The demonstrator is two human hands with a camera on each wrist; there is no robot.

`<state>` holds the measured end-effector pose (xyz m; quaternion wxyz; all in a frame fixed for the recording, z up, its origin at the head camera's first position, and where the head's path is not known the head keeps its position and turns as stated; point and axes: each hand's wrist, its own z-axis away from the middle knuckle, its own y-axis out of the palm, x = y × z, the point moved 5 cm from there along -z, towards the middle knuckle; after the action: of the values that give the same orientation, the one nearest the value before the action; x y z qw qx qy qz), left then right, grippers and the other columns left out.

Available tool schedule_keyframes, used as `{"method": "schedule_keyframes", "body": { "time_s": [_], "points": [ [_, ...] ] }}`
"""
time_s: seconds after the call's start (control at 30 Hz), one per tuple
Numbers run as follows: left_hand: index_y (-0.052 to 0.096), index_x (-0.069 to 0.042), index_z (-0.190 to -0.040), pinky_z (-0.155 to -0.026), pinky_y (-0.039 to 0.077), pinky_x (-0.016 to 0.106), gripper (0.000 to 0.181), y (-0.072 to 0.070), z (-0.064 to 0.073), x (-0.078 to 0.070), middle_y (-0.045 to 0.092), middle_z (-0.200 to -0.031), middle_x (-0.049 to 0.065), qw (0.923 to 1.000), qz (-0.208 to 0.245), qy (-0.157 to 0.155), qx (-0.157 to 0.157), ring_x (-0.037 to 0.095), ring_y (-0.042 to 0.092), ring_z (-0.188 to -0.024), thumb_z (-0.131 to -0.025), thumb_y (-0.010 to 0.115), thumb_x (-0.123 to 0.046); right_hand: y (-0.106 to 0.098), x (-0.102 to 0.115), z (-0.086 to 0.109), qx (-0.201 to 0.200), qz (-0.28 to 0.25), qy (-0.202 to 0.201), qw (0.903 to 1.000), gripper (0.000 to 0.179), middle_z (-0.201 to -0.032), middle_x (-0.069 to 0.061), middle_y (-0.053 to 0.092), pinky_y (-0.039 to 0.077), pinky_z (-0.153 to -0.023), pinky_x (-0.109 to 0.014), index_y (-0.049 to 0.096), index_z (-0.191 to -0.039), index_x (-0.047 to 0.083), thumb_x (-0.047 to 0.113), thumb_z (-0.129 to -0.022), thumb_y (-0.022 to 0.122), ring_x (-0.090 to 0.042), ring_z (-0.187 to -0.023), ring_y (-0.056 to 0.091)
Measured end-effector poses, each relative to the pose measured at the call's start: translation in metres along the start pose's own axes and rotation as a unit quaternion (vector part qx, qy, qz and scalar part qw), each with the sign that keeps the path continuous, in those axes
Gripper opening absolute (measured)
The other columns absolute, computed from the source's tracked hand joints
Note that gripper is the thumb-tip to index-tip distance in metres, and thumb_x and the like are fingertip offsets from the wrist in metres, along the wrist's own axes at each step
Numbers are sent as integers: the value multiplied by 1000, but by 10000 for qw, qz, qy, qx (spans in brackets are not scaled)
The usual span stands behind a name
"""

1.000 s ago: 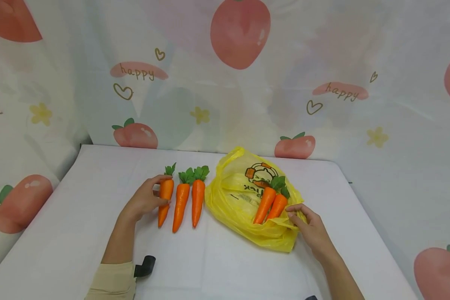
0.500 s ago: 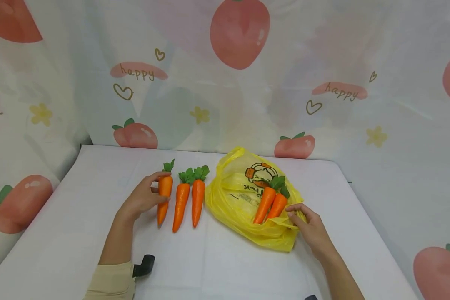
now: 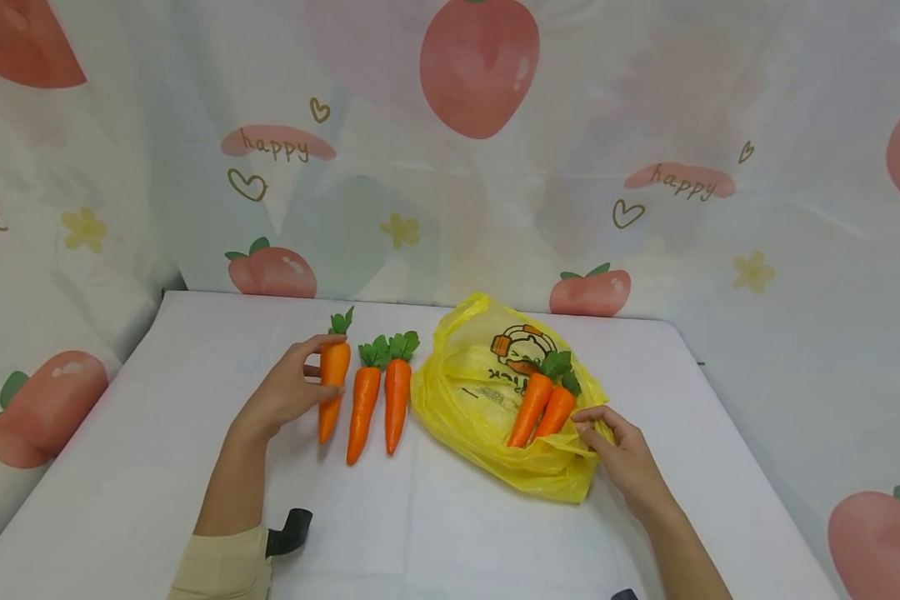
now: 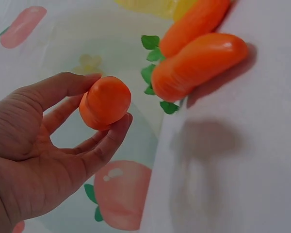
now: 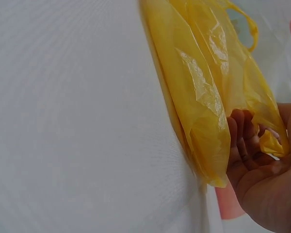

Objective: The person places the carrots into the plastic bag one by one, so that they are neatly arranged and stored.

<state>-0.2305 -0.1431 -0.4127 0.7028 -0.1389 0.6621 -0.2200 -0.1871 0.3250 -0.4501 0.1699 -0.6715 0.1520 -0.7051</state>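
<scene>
My left hand (image 3: 288, 390) pinches an orange carrot (image 3: 334, 367) with a green leafy top between thumb and fingers. In the left wrist view that carrot (image 4: 106, 102) is seen tip-on, with the fingers around its sides. Two more carrots (image 3: 363, 408) lie side by side just right of it on the white table. A yellow plastic bag (image 3: 450, 417) lies flat at the middle right. Two carrots (image 3: 531, 408) sit at the bag, their lower ends hidden behind its front edge. My right hand (image 3: 630, 467) holds the bag's right edge, its plastic bunched at the fingers.
White cloth covers the table (image 3: 435, 542). Behind it hangs a curtain (image 3: 390, 167) printed with fruit and hearts. A black wrist mount (image 3: 291, 532) sticks out from the left sleeve (image 3: 225, 562).
My left hand has raised its carrot slightly, away from the viewer, after a small shift left and back. The right hand, bag and other carrots stay where they were.
</scene>
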Motion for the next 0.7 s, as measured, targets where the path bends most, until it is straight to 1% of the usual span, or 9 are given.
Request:
{"method": "schedule_keyframes", "body": {
  "time_s": [0.17,0.23,0.4,0.6,0.7],
  "points": [
    [49,-23,-153,-91,56,54,69,0,5,-13,37,-152,18,9999,33,139,-36,43,46,-129,-91,74,-4,0,1,0,12,-15,13,10000,26,-127,-17,56,52,-84,-20,62,-126,0,18,-108,56,-26,-106,51],
    [49,-23,-153,-91,56,53,69,1,7,-18,37,-152,17,9998,71,193,-2,43,46,-129,-91,74,-3,0,1,1,3,-24,24,10000,26,-128,-16,56,52,-85,-20,62,-126,0,18,-108,57,-26,-107,51],
    [49,-24,-153,-91,56,51,70,6,10,-28,36,-154,16,9997,109,190,117,43,46,-130,-92,77,-6,-1,1,2,2,-35,23,10000,27,-125,-15,56,51,-84,-21,62,-127,1,19,-108,57,-26,-105,51],
    [49,-25,-153,-90,58,49,70,7,16,-37,36,-151,17,9997,55,244,41,43,49,-127,-91,78,-7,0,2,1,12,-108,83,9999,27,-123,-15,55,52,-84,-22,62,-127,1,19,-108,57,-27,-105,51],
    [50,-27,-152,-90,58,49,70,13,18,-42,37,-150,15,9996,64,276,84,42,51,-126,-91,78,-5,-1,2,2,9,-106,99,9999,27,-125,-15,55,52,-84,-21,61,-128,0,17,-108,57,-26,-105,52]
  ]
}}
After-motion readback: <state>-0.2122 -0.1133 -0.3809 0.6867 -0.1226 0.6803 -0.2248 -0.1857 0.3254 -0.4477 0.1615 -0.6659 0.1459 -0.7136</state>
